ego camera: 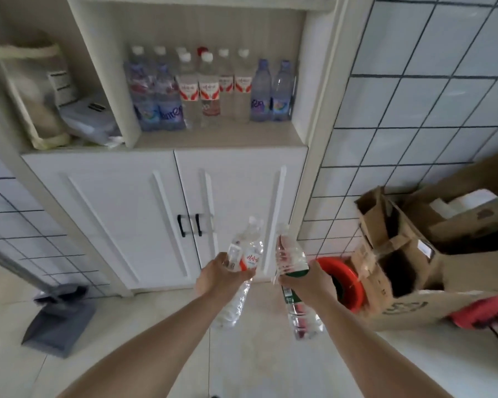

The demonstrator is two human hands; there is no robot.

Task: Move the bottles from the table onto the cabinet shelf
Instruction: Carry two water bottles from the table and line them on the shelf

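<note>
My left hand (219, 272) grips a clear bottle with a red-and-white label (249, 251) around its middle, cap end pointing toward the cabinet. In my right hand (305, 278) is a clear bottle with a green label (292, 285), also held at the middle. Both are held out in front of the white cabinet doors (144, 214), well below the open shelf (222, 135). On that shelf stand several bottles: purple-labelled ones (156, 93) at the left, red-and-white-labelled ones (210, 87) in the middle, blue-tinted ones (270, 90) at the right.
A cloth bag (32, 90) and a plastic packet (89, 122) fill the shelf compartment to the left. Open cardboard boxes (408, 254) and a red basin (345, 280) stand on the floor at the right. A grey dustpan (58, 323) lies at the left by the tiled wall.
</note>
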